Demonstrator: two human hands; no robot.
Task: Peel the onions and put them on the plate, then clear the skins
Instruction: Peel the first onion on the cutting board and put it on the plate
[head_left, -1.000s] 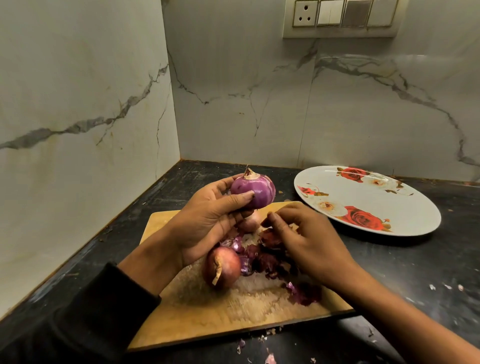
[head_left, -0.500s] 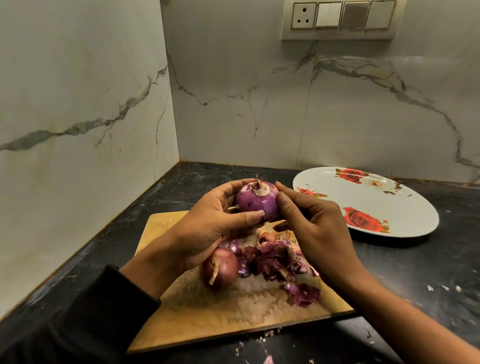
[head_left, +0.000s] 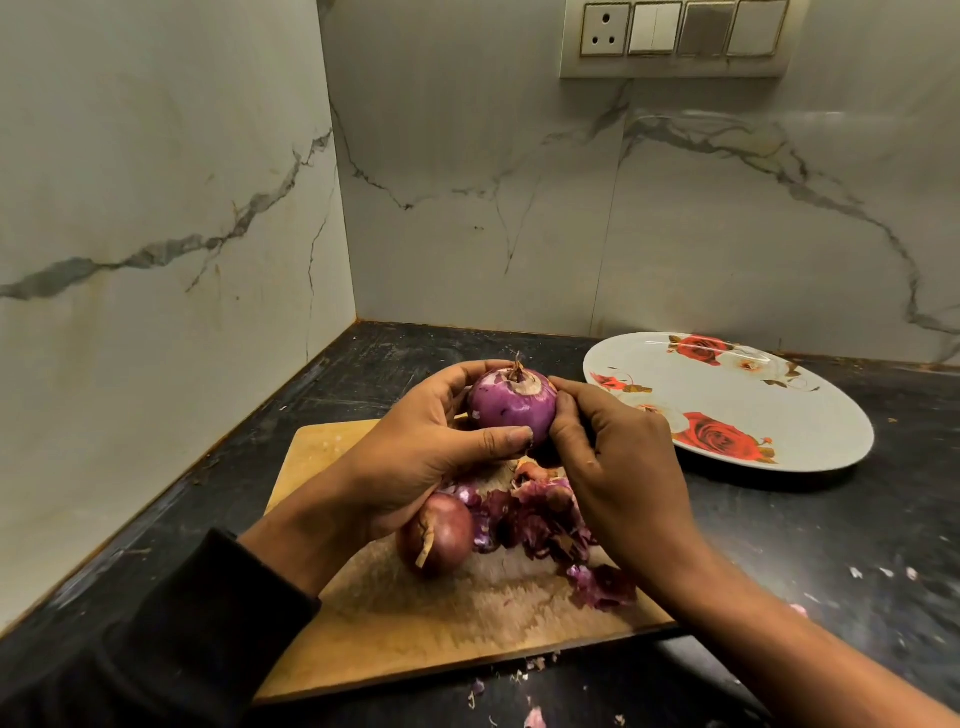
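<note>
A peeled purple onion (head_left: 511, 404) is held up above the wooden cutting board (head_left: 395, 629). My left hand (head_left: 415, 457) grips it from the left, thumb across its front. My right hand (head_left: 618, 467) holds its right side with curled fingers, one fingertip at the dry root end on top. An unpeeled brown-red onion (head_left: 439, 535) lies on the board below my left palm. A heap of purple skins (head_left: 545, 525) sits on the board beside it. The white plate with red roses (head_left: 810, 441) lies to the right and holds no onions.
The board lies on a dark counter (head_left: 831, 561) in a corner of marble walls. Small skin scraps (head_left: 530, 712) are scattered on the counter in front of the board and at its right. A switch panel (head_left: 675, 36) is on the back wall.
My right hand rose from the skin heap on the board to the onion and now holds its right side. The onion has turned slightly in my left hand.
</note>
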